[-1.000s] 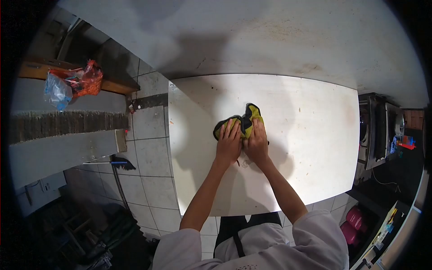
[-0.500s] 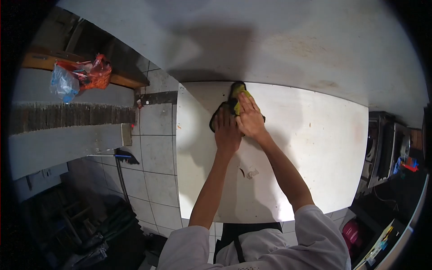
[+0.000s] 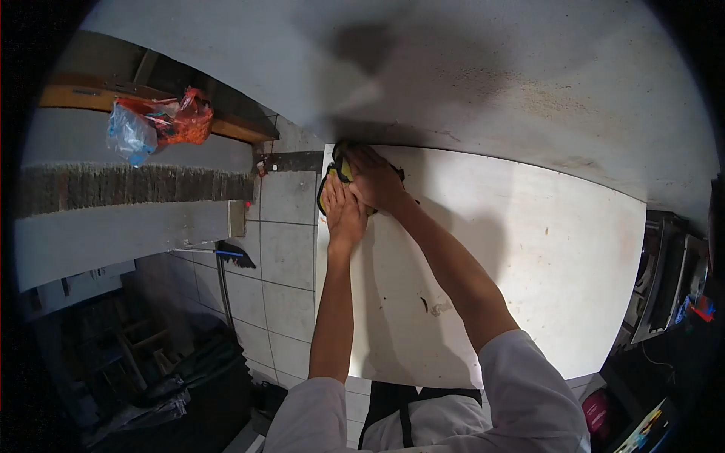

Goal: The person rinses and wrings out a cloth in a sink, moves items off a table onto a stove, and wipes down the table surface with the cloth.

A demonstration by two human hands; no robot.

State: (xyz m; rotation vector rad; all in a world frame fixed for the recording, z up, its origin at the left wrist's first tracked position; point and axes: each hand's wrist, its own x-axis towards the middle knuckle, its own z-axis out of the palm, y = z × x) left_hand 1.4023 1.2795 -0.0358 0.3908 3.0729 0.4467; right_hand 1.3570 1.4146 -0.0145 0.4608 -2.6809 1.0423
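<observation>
A yellow cloth with black edging (image 3: 343, 167) lies bunched at the far left corner of the white tabletop (image 3: 483, 264). My left hand (image 3: 345, 210) presses down on its near part, fingers stretched forward and close together, keeping hold of it against the surface. Just beyond, my right hand (image 3: 376, 181) grips the cloth's far right part, fingers bent over it and partly in shadow. The two hands touch or nearly touch. Small dark and pale marks (image 3: 434, 306) dot the tabletop closer to my body.
A pale, stained wall (image 3: 529, 90) rises along the tabletop's far edge. Left are a tiled floor (image 3: 287, 249), a broom (image 3: 236, 255) and a ledge with red and clear plastic bags (image 3: 162, 124). At right stands a dark stove-like appliance (image 3: 664, 283).
Both hands have slid left with the cloth, from the middle of the far edge to the far left corner. The whole view has shifted slightly.
</observation>
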